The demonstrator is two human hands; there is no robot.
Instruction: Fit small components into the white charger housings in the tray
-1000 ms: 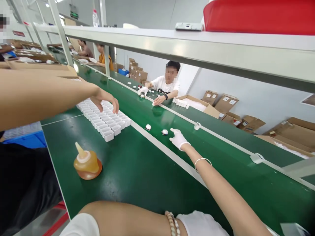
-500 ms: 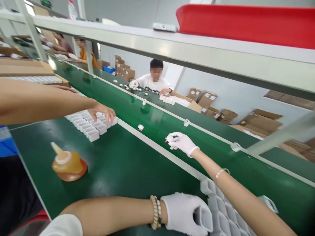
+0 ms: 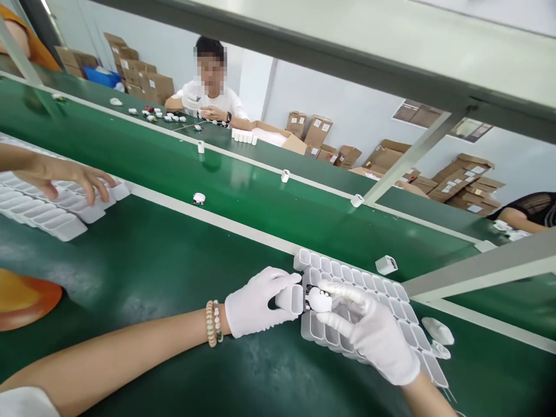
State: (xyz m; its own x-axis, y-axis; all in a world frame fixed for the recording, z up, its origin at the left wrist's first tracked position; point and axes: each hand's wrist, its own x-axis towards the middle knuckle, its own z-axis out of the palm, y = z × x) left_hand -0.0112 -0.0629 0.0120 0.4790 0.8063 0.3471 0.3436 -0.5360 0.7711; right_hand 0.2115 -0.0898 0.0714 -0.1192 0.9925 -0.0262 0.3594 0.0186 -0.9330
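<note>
My left hand (image 3: 254, 304), in a white glove, grips a small white open-ended plastic housing (image 3: 290, 299) with its mouth turned to the right. Between the thumb and fingers of my gloved right hand (image 3: 369, 327) is a rounded white part (image 3: 320, 300) with a dark base. That base is right at the housing's mouth; whether any of it is inside I cannot tell. Under and around my right hand stand rows of white housings (image 3: 360, 277), open ends up.
A white rail (image 3: 217, 219) edges the green belt, which carries another rounded part (image 3: 199, 198) and a housing (image 3: 386, 265). At the left, a co-worker's bare hand (image 3: 73, 179) rests over more housings (image 3: 61, 223), near an amber bottle (image 3: 30, 298). A slanted post (image 3: 490, 269) stands right.
My right hand has come back from the belt with the rounded part, to the housing in my left hand. The view has swung right and down.
</note>
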